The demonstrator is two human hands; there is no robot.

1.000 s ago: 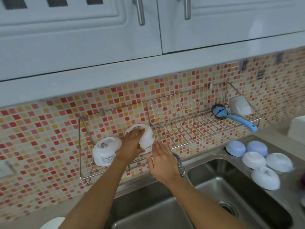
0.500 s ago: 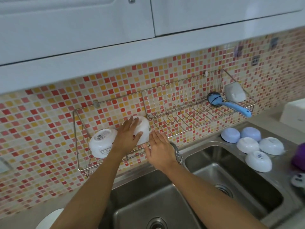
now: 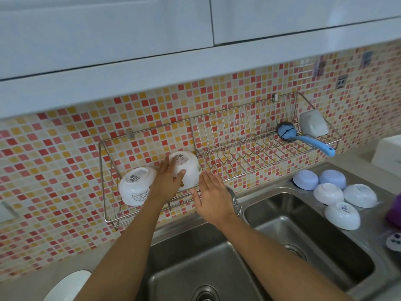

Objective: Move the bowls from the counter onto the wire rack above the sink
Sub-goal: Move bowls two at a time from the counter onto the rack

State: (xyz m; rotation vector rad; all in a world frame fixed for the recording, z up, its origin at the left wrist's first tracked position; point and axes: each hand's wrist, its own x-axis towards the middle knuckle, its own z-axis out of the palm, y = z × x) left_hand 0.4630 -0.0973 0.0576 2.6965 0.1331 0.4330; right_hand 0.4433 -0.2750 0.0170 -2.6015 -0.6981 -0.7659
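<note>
The wire rack (image 3: 238, 137) hangs on the tiled wall above the sink. Two white bowls lie tilted in its left section: one at the far left (image 3: 136, 185) and one beside it (image 3: 187, 166). My left hand (image 3: 167, 183) lies flat against that second bowl, fingers spread, thumb on its side. My right hand (image 3: 211, 194) is open just right of the bowl, fingers pointing up, not touching it. Several upturned bowls stand on the counter right of the sink: two blue ones (image 3: 305, 179) and three white ones (image 3: 342, 216).
A blue-handled brush (image 3: 303, 137) and a white container (image 3: 313, 124) sit at the rack's right end. Below are a double steel sink (image 3: 303, 235), a faucet (image 3: 235, 200) behind my right hand, a purple object (image 3: 395, 211) and a white plate (image 3: 67, 285).
My left hand went from gripping the second bowl to lying flat on it, and the bowl settled lower in the rack. My right hand stayed beside it. The view tilted down.
</note>
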